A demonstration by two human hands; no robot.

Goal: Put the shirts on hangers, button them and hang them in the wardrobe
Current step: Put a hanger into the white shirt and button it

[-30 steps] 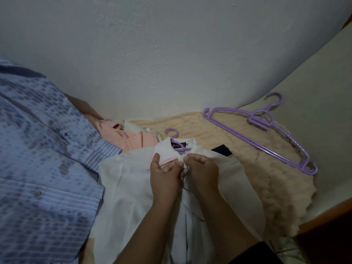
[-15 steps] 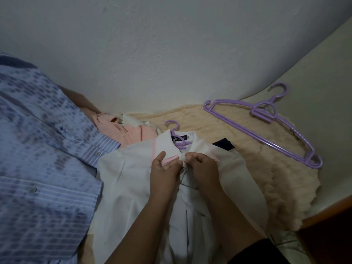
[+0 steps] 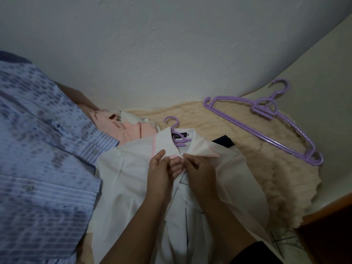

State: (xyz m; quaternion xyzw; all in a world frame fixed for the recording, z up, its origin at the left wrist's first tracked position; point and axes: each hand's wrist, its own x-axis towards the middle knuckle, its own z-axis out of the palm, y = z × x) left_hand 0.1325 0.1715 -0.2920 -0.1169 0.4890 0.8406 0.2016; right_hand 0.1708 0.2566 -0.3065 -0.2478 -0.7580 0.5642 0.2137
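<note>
Between both hands' fingers: white shirt collar (pinched).

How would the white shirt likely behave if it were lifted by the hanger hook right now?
The white shirt would probably hang limp: its cloth lies creased and folded flat. It looks thin, so likely light. Both the left hand and right hand pinch the fabric below the collar, so the front may not be buttoned; it could slide on the hanger.

- Dim, flat, bluish indoor light; its source cannot be told.
- Shadows are soft and faint.
- Wide-angle distortion curves the wall edge.
- Slightly soft focus, no glare.
</note>
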